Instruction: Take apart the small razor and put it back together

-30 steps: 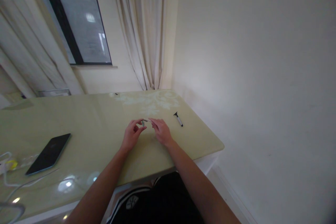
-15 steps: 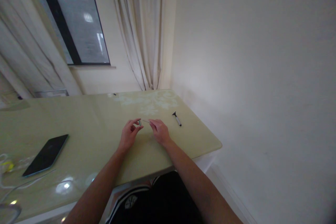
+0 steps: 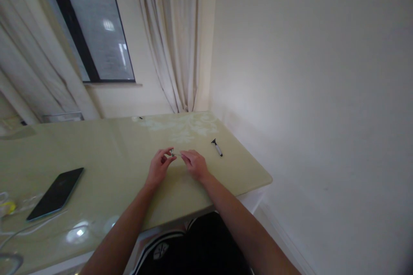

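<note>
Between the thumb and fingertips of my left hand (image 3: 158, 167) is a small dark-and-silver piece (image 3: 172, 152), too small to name. My right hand (image 3: 196, 165), closed in a pinch, has a thin pale stick (image 3: 177, 154) that points left. The stick's tip reaches the piece; whether it touches cannot be made out. Both hands are just above the pale green table (image 3: 112, 150). To the right of my right hand lies a razor (image 3: 217, 148) with a black head and a grey handle.
A dark tablet (image 3: 58, 193) lies at the left, with a cable (image 3: 35, 226) beside it and a yellow item (image 3: 9, 207) near the edge. A small black object (image 3: 140, 117) is at the table's back. A wall (image 3: 306, 94) stands along the right side.
My right hand has moved slightly left, bringing the stick's tip to the small piece. That piece looks turned in my left fingers. The razor and tablet have stayed put.
</note>
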A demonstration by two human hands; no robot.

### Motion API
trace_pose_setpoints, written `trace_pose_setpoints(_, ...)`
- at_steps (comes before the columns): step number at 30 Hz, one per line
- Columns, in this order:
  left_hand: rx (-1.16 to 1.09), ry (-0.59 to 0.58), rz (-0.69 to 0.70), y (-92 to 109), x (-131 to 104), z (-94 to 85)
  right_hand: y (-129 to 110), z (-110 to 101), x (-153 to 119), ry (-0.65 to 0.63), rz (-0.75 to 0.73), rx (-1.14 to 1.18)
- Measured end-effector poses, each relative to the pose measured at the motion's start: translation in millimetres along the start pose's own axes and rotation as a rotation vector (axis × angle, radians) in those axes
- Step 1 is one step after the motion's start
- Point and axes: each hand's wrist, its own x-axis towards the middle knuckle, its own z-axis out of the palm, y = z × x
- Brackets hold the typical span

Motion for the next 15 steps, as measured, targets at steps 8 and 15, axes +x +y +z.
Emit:
trace_pose_setpoints(8,0.001,-0.014,0.015,-0.4,0.2,1.4,-0.1,0.2,-0.5,0.022,0.026,-0.008)
trace_pose_setpoints(15,0.003,-0.007,0.022,-2.3,0.9,0.9,-1.6,-1.7,0.1,0.013,0.033,-0.008)
